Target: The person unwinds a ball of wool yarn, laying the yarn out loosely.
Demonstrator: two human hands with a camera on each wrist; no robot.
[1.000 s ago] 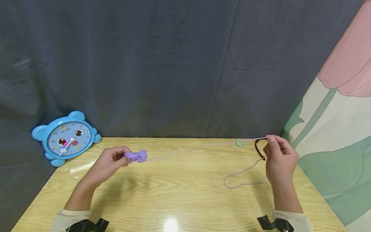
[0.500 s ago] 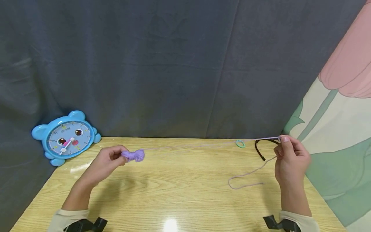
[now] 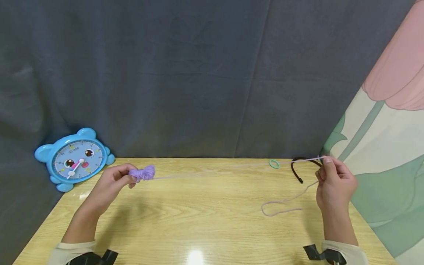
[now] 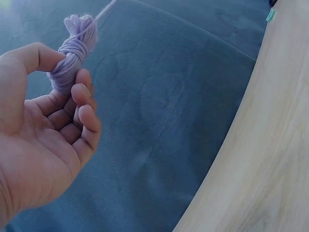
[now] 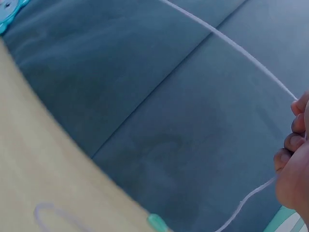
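My left hand [image 3: 110, 182] pinches one end of a small wound bundle of purple yarn [image 3: 145, 172] between thumb and fingers. In the left wrist view the bundle [image 4: 75, 53] is wrapped round its middle, and a strand leaves its top. That yarn strand [image 5: 231, 43] runs nearly straight across to my right hand [image 3: 336, 184], where thumb and forefinger pinch it above the table. Below the right hand the loose tail of yarn [image 3: 279, 202] hangs down and curves over the tabletop.
A blue animal-shaped clock [image 3: 79, 160] leans at the back left. Near the back right edge lie a green ring [image 3: 274, 164] and a black band [image 3: 294, 173], partly behind the right hand. A dark curtain [image 3: 185, 81] backs the wooden table [image 3: 198, 209].
The right hand has moved right, drawing the strand with it. The left hand has shifted left with the bundle, so the two hands are farther apart and the strand between them is longer.
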